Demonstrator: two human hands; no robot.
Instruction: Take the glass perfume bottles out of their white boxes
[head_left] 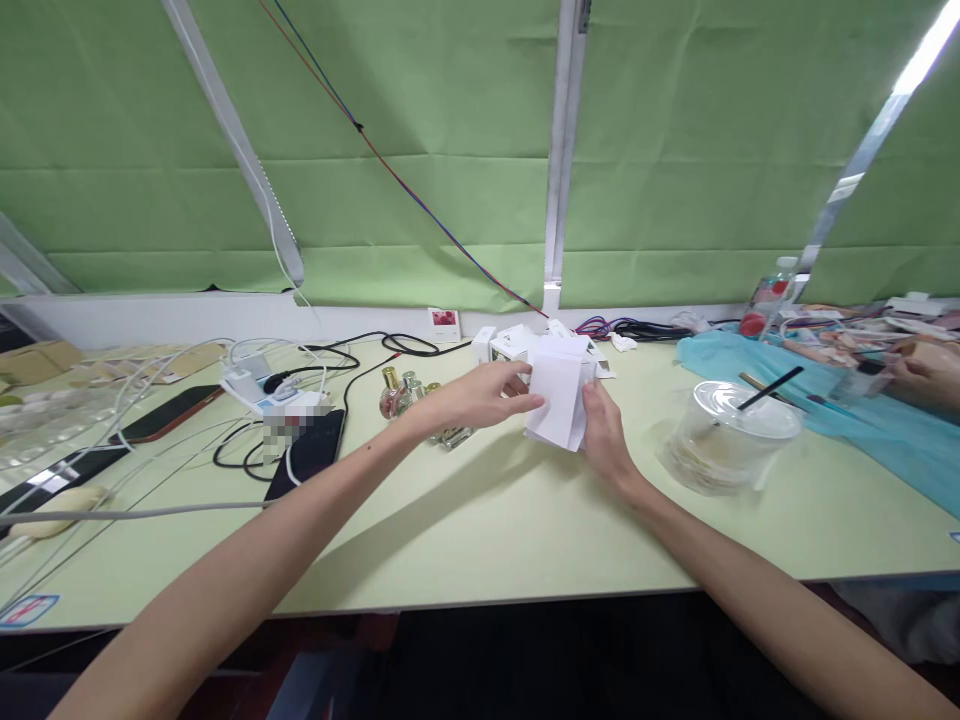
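Note:
My right hand (609,432) grips the right side of a white folded carton (553,395), its thumb along the edge. The carton is held upright above the table, and a narrow side panel shows at its right. At its left edge is my left hand (491,393), fingers apart and curved. The left thumb overlaps the front panel in this view; whether it presses on it I cannot tell. Several small glass bottles (390,395) with gold caps stand left of the carton, partly hidden by my left forearm. Behind the carton lie more small white boxes (512,342).
Right of my hand stands a clear lidded plastic tub (724,440) with a black straw. Farther right are blue sheeting (870,440), a bottle (770,297) and another person's hand (930,370). A phone (309,450), cables and a power strip (300,403) lie left.

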